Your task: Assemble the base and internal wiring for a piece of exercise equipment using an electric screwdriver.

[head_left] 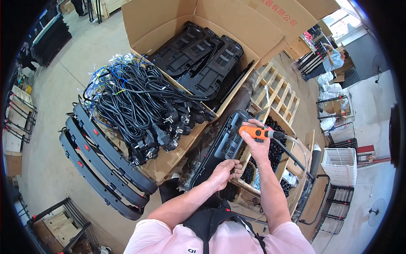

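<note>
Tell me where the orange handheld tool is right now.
In the head view, right of centre, the orange handheld tool is in the right hand, between the slotted black panel and the small black parts in the bin.

A grey floor (47,122) is bordered at right by a white wall (382,116); farther off, a bright window (344,28) is seen.

View is single: left fisheye of a head-worn pair, upright, facing down and forward past the wearer's shirt (158,237). Forearms (270,190) enter from below; left hand (223,173) and right hand (256,144) appear at near range. Coverage reaches the distant floor (91,42) and wall (382,139).
</note>
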Demonstrator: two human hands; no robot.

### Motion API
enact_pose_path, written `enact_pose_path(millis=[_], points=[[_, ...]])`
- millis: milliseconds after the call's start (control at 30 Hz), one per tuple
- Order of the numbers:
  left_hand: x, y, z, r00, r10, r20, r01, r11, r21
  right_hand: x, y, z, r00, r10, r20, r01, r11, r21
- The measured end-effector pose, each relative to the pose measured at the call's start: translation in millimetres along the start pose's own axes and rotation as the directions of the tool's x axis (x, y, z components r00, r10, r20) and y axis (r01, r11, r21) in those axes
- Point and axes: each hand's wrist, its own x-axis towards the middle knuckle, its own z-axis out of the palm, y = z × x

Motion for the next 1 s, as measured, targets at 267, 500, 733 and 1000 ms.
enact_pose_path(millis=[267,500,733,1000], points=[[-20,-8,-16,0.991,-0.106,0.087,0.087,0.976,0.201,8,4,10,0.998,-0.025,0.05,0.031,0.991,-0.131],[-34,-22,-28,0.998,0.014,0.058,-0.024,0.985,0.171,12,4,0,0.994,-0.018,0.104,0.032,0.99,-0.134],[-52,-18,-40,0.999,0.029,0.034,-0.034,0.985,0.172,-4,9,8,0.962,-0.125,0.242,0.179,0.96,-0.217],[-56,-22,-36,0.998,0.055,0.021,-0.058,0.979,0.196,1,4,11,0.959,-0.111,0.259,0.185,0.941,-0.285]])
